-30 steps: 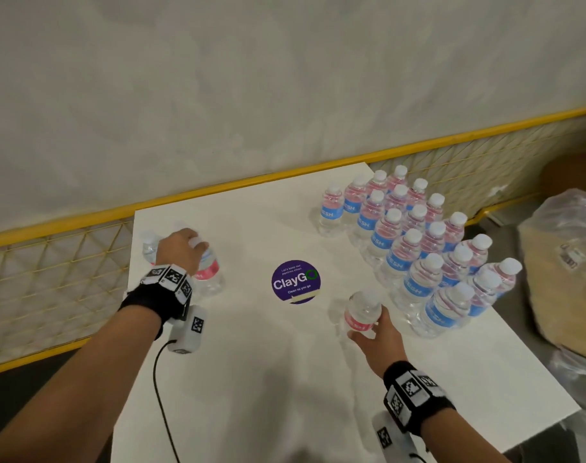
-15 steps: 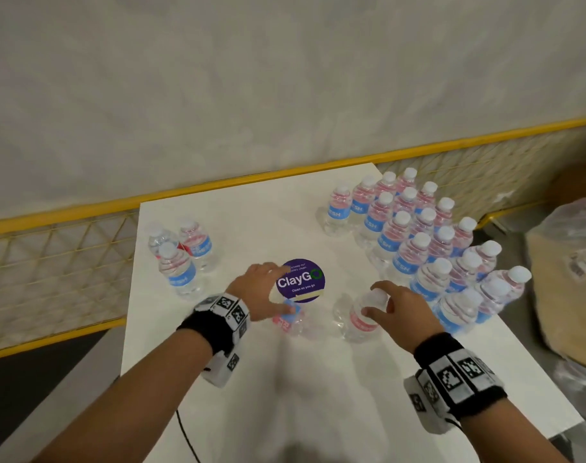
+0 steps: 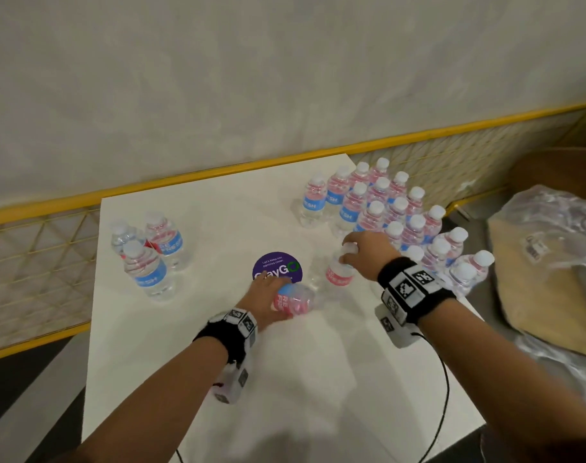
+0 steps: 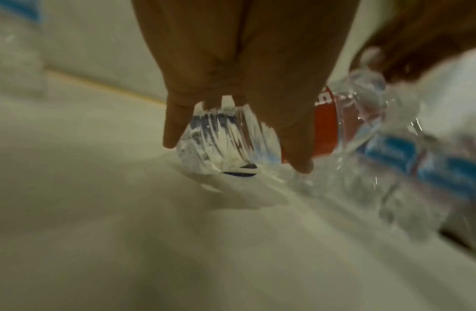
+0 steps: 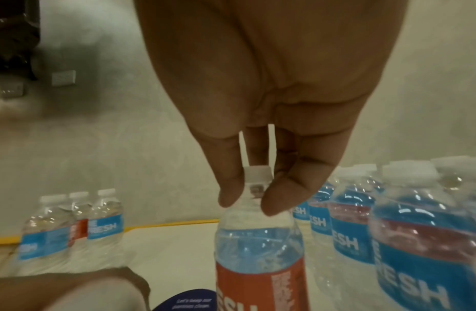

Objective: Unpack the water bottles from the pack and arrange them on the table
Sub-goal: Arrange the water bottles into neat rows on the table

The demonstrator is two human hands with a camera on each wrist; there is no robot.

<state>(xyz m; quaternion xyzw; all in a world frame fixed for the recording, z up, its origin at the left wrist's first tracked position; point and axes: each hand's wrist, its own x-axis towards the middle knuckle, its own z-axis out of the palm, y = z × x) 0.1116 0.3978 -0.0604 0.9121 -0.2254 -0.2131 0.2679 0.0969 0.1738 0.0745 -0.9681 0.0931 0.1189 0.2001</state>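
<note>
at the far left of the white table [image 3: 191, 345] three upright water bottles [image 3: 150, 272] stand touching one another; the back one is half hidden behind its neighbours in the head view, while the right wrist view shows all three caps in a row [image 5: 71, 221]. just right of them, near the table's middle, the left hand [image 3: 263, 297] lies over a tipped bottle [image 3: 293, 300] resting on its side, its red label up. from the head the fingers are hidden under the hand; the left wrist view shows them [image 4: 175, 124] curled down round the clear ribbed body [image 4: 226, 138], though that picture is blurred and the bottle's cap cannot be made out. a round purple sticker [image 3: 278, 267] sits just behind, partly covered by the hand. further right, the right hand [image 3: 365, 259] holds an upright bottle [image 3: 340, 272] by its top. the head view hides the cap under the fingers; the right wrist view shows thumb and fingertips [image 5: 276, 197] pinching the neck just under the white cap [image 5: 258, 173]. beyond, a tight cluster of upright bottles [image 3: 378, 208] fills the right side, the nearest partly hidden by the wrist. off the table edge lies crumpled clear plastic wrap [image 3: 552, 235], cut off by the frame.
</note>
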